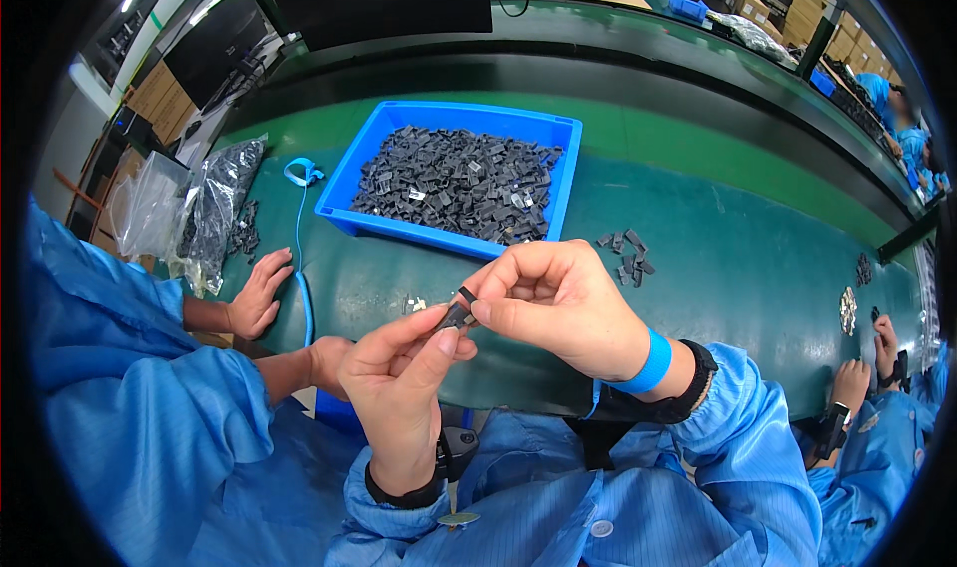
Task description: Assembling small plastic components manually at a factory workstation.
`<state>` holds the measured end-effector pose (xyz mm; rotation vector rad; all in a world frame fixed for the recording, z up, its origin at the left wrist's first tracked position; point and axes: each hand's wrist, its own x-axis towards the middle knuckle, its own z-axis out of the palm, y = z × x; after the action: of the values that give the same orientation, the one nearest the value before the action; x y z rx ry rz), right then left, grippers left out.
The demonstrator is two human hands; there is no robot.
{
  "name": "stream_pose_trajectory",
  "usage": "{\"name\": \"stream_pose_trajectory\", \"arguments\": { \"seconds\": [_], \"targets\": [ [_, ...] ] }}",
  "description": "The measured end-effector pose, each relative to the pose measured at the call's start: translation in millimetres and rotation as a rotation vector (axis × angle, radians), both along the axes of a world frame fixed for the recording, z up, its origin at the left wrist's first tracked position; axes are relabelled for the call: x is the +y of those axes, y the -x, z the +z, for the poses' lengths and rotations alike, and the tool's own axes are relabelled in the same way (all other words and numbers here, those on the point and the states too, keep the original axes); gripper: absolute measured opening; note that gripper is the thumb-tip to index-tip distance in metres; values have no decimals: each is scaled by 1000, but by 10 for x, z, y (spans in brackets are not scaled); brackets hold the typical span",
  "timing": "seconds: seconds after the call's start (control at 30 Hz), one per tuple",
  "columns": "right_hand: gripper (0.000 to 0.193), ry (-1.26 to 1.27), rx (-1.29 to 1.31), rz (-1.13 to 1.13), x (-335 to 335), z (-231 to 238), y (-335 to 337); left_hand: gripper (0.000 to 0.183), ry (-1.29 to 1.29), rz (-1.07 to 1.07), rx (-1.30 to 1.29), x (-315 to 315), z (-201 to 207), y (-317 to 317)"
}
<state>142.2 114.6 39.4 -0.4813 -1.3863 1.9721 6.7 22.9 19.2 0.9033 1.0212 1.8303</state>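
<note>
My left hand [404, 373] is closed, pinching a small black plastic part [455, 315] between thumb and fingertips. My right hand [548, 298] is closed at the same part from the right, thumb and forefinger pressed at its upper end. Both hands are held above the near edge of the green mat, in front of a blue bin [429, 230] heaped with small dark plastic parts [454, 180]. A few tiny white pieces [416, 305] lie on the mat just behind my left fingertips. Beyond my right hand is a small group of loose black parts [628, 258].
On the left a person's hand [261, 293] rests on the mat beside a blue coiled cord [304, 303] and a clear plastic bag [219, 203]. Another person's hands [865, 368] work at the far right, near a pale pile [847, 311]. A dark shelf edge runs behind the bin.
</note>
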Motion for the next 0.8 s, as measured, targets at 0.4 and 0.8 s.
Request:
{"name": "stream_pose_trajectory", "arguments": {
  "seconds": [0.4, 0.8],
  "targets": [
    [3, 9, -27, -14, -18, 10, 6, 23, -18, -16, 3, -9, -27, -12],
    [8, -119, -49, -106, -30, 9, 50, 23, -33, -21, 0, 3, -12, -19]
  ]
}}
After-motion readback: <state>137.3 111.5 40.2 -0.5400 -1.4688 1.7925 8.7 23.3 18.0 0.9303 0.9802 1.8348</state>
